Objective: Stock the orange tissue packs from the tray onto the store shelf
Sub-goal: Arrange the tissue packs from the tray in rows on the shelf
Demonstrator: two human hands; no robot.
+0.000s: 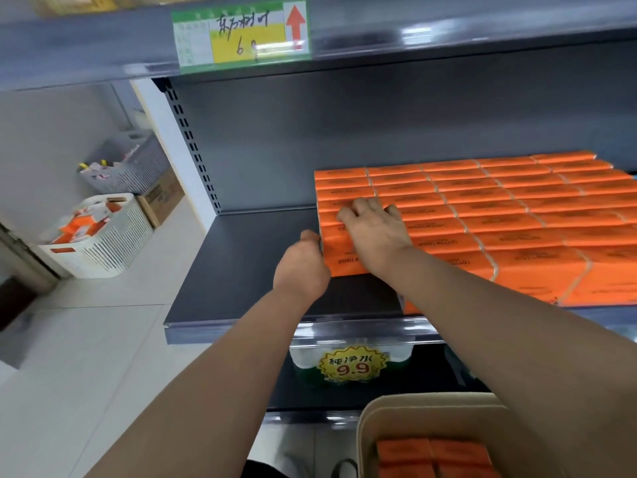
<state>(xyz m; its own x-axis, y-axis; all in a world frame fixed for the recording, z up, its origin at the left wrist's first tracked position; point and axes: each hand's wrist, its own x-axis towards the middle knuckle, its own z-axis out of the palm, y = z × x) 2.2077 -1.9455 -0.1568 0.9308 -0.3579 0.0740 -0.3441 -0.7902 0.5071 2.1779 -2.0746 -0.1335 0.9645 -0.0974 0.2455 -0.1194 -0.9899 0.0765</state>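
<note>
Orange tissue packs point(499, 215) lie in tight rows across the right part of the dark grey shelf point(248, 270). My right hand point(375, 229) rests flat on top of the leftmost column, fingers spread over the packs. My left hand point(303, 267) presses against the left side of that column, fingers curled at the edge of the front packs. At the bottom right a beige tray point(375, 429) holds more orange packs point(431, 457).
The shelf's left part is bare metal up to the perforated upright point(193, 146). A price tag with a red arrow point(241, 32) hangs on the upper shelf edge. White and grey baskets point(100, 236) stand on the tiled floor at left. Bottled water sits below.
</note>
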